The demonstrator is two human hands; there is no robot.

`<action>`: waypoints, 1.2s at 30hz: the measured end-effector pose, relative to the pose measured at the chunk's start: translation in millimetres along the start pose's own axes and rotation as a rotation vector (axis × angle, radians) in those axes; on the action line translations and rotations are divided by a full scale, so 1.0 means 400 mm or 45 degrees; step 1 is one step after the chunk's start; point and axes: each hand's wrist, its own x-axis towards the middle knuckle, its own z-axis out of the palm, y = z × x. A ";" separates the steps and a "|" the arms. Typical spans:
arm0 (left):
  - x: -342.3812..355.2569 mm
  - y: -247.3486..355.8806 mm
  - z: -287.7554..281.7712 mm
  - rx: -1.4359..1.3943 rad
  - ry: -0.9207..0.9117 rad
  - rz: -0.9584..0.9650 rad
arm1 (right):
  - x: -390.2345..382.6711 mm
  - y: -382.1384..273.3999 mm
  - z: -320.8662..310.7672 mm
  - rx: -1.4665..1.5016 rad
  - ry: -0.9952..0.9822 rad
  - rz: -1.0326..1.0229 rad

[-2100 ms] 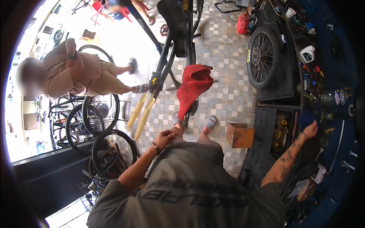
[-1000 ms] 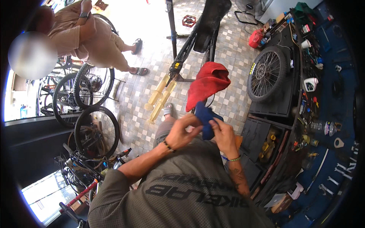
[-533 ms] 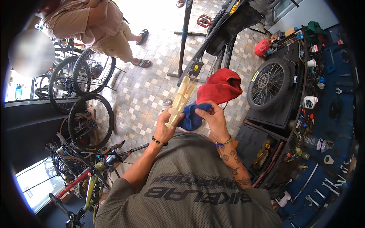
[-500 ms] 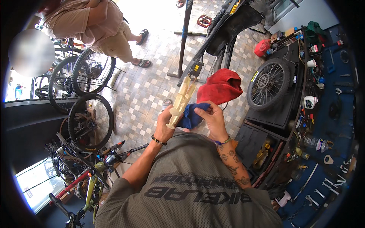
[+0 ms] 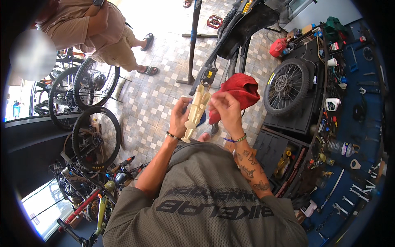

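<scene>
A cream bicycle fork (image 5: 196,110) hangs from a black bike frame (image 5: 242,24) in front of my chest. My left hand (image 5: 179,117) is wrapped around the fork's legs from the left. On the fork's right side, my right hand (image 5: 224,108) presses a blue cloth (image 5: 202,120) against it, and only a small patch of the cloth shows under the fingers. A red cloth (image 5: 240,91) is draped over the bike just behind my right hand.
A repair stand pole (image 5: 192,39) rises from the tiled floor. A person in beige (image 5: 96,31) stands at the upper left by parked bicycles (image 5: 88,123). A loose wheel (image 5: 288,84) leans on a black tool cabinet (image 5: 296,123); a blue tool wall (image 5: 358,123) runs along the right.
My hands took the blue cloth from waist height up to the fork. The view has swung so the fork now sits centred, and most of the cloth has slipped behind it.
</scene>
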 end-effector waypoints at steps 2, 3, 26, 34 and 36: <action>0.023 0.013 0.003 -0.116 -0.020 -0.018 | 0.026 -0.032 -0.012 -0.008 0.024 -0.081; 0.028 0.020 0.014 -0.002 0.024 0.089 | 0.043 -0.055 -0.018 -0.117 0.012 -0.143; 0.117 0.045 0.099 0.214 0.226 0.345 | 0.188 -0.199 -0.002 -0.726 0.002 -0.620; 0.134 0.012 0.086 0.161 0.179 0.359 | 0.182 -0.186 -0.014 -0.922 -0.271 -0.731; 0.140 0.007 0.087 0.115 0.240 0.330 | 0.182 -0.198 -0.010 -1.003 -0.296 -0.749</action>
